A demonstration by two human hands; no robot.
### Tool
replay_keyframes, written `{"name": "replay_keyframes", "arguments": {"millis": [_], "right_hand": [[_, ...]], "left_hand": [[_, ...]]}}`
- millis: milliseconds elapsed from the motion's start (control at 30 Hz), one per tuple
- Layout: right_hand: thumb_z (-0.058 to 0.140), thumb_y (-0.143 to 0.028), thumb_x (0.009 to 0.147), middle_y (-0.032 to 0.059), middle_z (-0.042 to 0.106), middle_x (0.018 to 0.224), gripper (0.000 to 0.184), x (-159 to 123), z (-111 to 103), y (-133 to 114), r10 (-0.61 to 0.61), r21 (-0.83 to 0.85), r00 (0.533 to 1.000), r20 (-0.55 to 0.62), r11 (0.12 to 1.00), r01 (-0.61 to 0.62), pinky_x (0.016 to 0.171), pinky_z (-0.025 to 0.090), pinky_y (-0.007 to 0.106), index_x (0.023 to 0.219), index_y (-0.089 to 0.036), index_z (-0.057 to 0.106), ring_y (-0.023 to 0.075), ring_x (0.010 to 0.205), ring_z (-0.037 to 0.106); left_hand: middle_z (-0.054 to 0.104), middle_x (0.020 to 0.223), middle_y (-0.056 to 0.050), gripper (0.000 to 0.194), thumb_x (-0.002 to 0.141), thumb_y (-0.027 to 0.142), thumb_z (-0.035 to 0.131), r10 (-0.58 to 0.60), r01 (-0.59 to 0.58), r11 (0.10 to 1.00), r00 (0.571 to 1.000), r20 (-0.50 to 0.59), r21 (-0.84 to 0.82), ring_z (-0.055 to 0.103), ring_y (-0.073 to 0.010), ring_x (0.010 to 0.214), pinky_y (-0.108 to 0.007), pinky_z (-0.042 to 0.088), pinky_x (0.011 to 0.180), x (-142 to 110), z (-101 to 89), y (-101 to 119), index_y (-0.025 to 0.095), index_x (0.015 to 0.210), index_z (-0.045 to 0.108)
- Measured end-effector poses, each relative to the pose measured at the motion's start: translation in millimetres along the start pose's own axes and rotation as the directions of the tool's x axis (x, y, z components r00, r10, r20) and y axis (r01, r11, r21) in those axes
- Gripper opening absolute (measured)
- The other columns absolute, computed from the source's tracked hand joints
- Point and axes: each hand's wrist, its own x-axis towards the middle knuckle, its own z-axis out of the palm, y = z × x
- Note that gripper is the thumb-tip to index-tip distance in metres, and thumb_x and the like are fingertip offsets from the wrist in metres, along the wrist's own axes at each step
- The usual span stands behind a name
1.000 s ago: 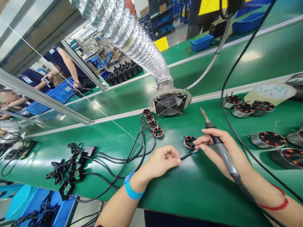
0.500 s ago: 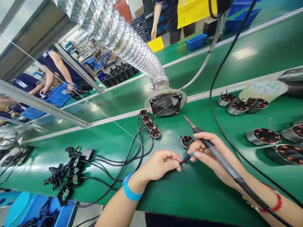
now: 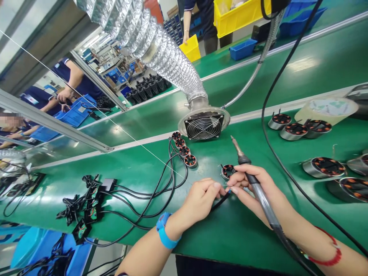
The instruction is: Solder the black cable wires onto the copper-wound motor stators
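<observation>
My left hand (image 3: 202,199) is closed in a pinch on a thin black cable (image 3: 218,202) whose blue-tipped end reaches my right fingertips. My right hand (image 3: 254,189) is wrapped round a soldering iron (image 3: 253,182), tip pointing up and away toward the fan, and its fingertips also touch the cable end. A small round coil part (image 3: 228,171) with copper windings lies on the green mat just beyond my right fingers. A blue band circles my left wrist and a red cord my right.
A fume-extraction fan (image 3: 204,125) on a silver duct stands behind the coil. A row of small coils (image 3: 184,150) with black cables runs left to black modules (image 3: 89,209). Larger metal coils (image 3: 323,165) lie right. Other people work beyond the divider.
My hands have come closer together, the cable now bent between them. The iron's tip has swung more upright. The view shifted slightly.
</observation>
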Motion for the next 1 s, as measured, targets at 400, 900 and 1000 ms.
{"name": "replay_keyframes", "arguments": {"millis": [400,900,1000], "right_hand": [[0.052,-0.020,0.095,-0.0008,0.059,0.080,0.031,-1,2,-5,-0.039,0.001,0.999,0.030,0.999,0.039,0.064,0.055,0.018,0.123,-0.028,0.043,0.0101,0.067,0.060],[0.048,-0.012,0.088,0.0005,0.063,0.086,0.036,-3,16,0,0.008,-0.212,1.000,-0.030,0.977,-0.015,0.069,0.056,0.022,0.122,-0.025,0.042,0.0118,0.073,0.064],[0.052,-0.021,0.091,0.0051,0.066,0.098,0.033,0,0,8,-0.023,-0.353,0.995,-0.101,0.936,-0.014,0.079,0.056,0.030,0.124,-0.024,0.043,0.0168,0.087,0.066]], "left_hand": [[0.054,0.059,0.003,0.054,0.068,0.068,0.064,-0.245,0.341,0.837,0.933,0.264,-0.428,0.039,-0.0056,0.042,-0.021,0.026,0.044,0,3.3,14,0.017,0.078,0.050],[0.046,0.051,0.004,0.022,0.053,0.033,0.066,-0.383,0.356,0.845,0.924,0.012,-0.400,0.036,-0.0078,0.054,-0.023,0.026,0.058,20,1.4,16,0.015,0.056,0.055],[0.052,0.052,0.003,0.013,0.051,0.027,0.061,-0.382,0.339,0.854,0.924,-0.033,-0.394,0.041,-0.0088,0.055,-0.023,0.029,0.059,30,-2.4,16,0.015,0.054,0.057]]}}
